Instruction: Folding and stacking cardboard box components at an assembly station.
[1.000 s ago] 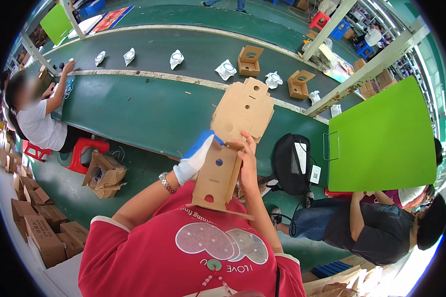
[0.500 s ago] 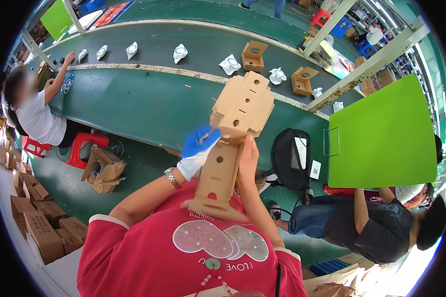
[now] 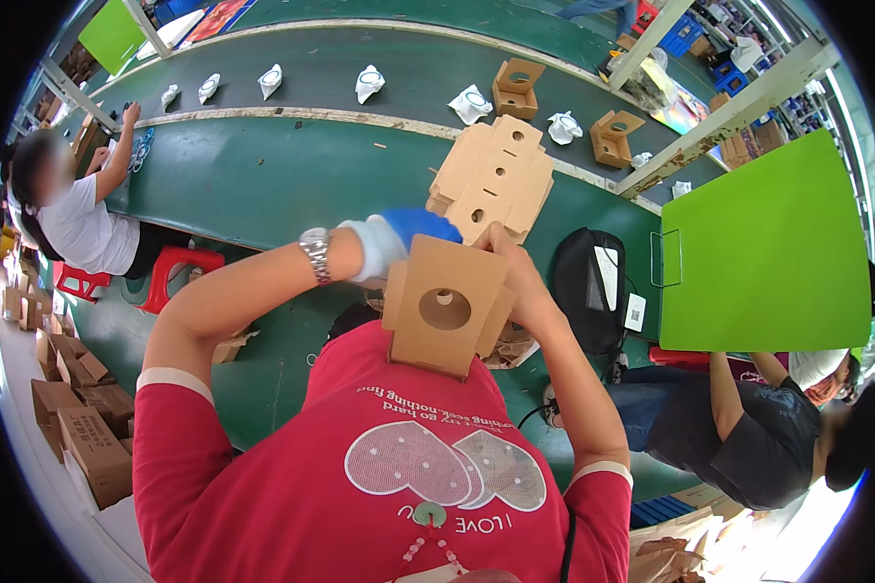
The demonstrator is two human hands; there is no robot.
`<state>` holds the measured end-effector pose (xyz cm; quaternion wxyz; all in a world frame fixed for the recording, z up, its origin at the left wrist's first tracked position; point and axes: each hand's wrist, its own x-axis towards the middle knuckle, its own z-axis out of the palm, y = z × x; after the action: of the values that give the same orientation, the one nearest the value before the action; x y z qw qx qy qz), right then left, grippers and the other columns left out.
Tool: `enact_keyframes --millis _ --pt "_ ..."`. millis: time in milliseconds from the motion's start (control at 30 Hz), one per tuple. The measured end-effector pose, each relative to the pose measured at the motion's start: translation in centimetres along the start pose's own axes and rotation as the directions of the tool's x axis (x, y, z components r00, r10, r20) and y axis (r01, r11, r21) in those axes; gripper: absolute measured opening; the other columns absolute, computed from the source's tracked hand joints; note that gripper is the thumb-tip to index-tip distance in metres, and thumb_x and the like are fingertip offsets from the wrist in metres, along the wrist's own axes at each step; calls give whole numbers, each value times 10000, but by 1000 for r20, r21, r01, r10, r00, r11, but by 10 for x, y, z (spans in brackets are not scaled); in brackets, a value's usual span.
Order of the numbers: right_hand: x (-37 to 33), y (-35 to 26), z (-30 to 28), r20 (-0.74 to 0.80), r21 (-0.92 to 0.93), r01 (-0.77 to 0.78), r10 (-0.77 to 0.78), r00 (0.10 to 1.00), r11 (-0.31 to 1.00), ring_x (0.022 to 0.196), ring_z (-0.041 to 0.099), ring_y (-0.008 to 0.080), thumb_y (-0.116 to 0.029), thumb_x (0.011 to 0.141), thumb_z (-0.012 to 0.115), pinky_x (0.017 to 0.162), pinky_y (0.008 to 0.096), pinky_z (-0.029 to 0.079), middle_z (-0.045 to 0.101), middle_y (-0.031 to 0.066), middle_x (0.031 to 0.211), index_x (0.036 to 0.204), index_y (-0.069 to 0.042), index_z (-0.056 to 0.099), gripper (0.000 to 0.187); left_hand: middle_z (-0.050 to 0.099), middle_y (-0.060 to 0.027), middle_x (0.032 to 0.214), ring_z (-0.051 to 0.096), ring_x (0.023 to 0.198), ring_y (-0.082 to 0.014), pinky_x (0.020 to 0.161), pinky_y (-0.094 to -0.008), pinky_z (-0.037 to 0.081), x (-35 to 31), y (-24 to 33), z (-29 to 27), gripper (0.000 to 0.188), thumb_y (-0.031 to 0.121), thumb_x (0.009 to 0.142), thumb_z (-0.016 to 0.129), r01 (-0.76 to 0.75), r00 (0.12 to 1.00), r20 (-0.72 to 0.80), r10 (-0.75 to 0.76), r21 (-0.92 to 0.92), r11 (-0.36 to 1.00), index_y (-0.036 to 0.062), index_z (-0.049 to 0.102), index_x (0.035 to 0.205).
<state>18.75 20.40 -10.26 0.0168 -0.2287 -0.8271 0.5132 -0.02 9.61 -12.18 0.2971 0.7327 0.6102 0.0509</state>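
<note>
A brown cardboard box [image 3: 408,335], partly folded, is held close in front of my red shirt. Its near panel stands up and has a large round hole. My left hand [image 3: 416,233], in a blue and white glove, grips the box's far end from the left; its fingertips are mostly hidden by the cardboard. On the right, my bare right hand [image 3: 517,272] is closed on the far right side of the same box. Just beyond both hands, a stack of flat cardboard blanks [image 3: 540,189] with small holes lies on the green table [image 3: 292,180].
Along the dark belt [image 3: 408,63] stand white wrapped items [image 3: 368,84] and two open cardboard boxes [image 3: 515,89]. A black bag [image 3: 588,291] and a large green board [image 3: 763,253] are to the right. People sit on both sides; a red stool [image 3: 180,272] is at left.
The near panel of the box has swung upright, and the box is tilted differently. My left hand has moved to its far end, with the elbow raised outward. My right hand stays on the right side.
</note>
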Motion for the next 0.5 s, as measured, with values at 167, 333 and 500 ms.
enact_keyframes --millis 167,333,500 --pt "3 -7 4 -82 -517 104 -170 982 849 714 654 444 -125 780 638 655 518 525 654 213 762 974 -9 407 324 692 -196 941 675 848 -389 724 -454 545 16 32 -8 277 305 883 613 138 981 -143 -133 29 990 75 652 1032" --pt "11 0 -7 -169 -543 83 -206 964 835 751 651 454 -139 778 632 685 511 537 666 241 780 992 17 488 302 686 -182 944 680 858 -327 774 -378 545 11 36 -26 457 234 883 623 149 918 -368 -147 -22 989 7 549 1273" --pt "23 66 -43 -288 -175 -110 56 956 978 714 694 361 -189 783 633 643 418 533 675 259 767 799 79 622 269 546 -144 1346 585 1156 -240 983 -371 498 -20 -32 -28 442 128 883 694 -494 655 -705 -271 -671 552 8 555 1285"
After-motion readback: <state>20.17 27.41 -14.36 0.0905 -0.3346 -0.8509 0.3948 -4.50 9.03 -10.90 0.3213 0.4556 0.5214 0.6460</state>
